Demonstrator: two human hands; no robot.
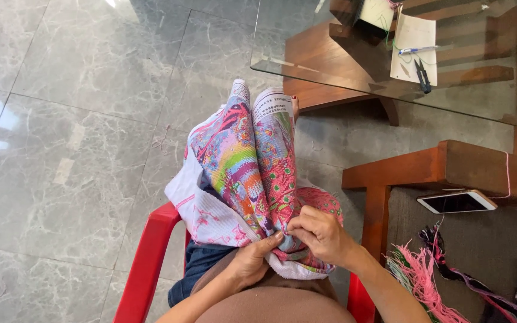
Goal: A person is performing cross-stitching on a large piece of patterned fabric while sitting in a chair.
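Leftmost: grey marble floor [79,149], then the red plastic chair [148,257] on which the person sits. Cross-stitch canvas [240,173], bundled and folded lengthwise, lies over the lap and knees; many-coloured stitched area faces up, unstitched white margin hangs to the left.

Left hand [249,260] supports the canvas from below at its near end, thumb on top, grip closed on a fold of the cloth. Right hand [324,236] sits just beside it, fingertips pinched narrow at the cloth surface. A needle is presumably held there, but it is too small to make out.

Judgement: a stitch is in hand, at the near edge of the worked area. Next move would call for a steady pull with the cloth kept taut by the left hand.

Right: glass worktop [306,54] carrying a paper sheet [414,51], pen [417,50] and thread snips [423,75]. Lower wooden shelf holds a white phone [456,201]; pink and dark thread skeins [426,278] lie below.
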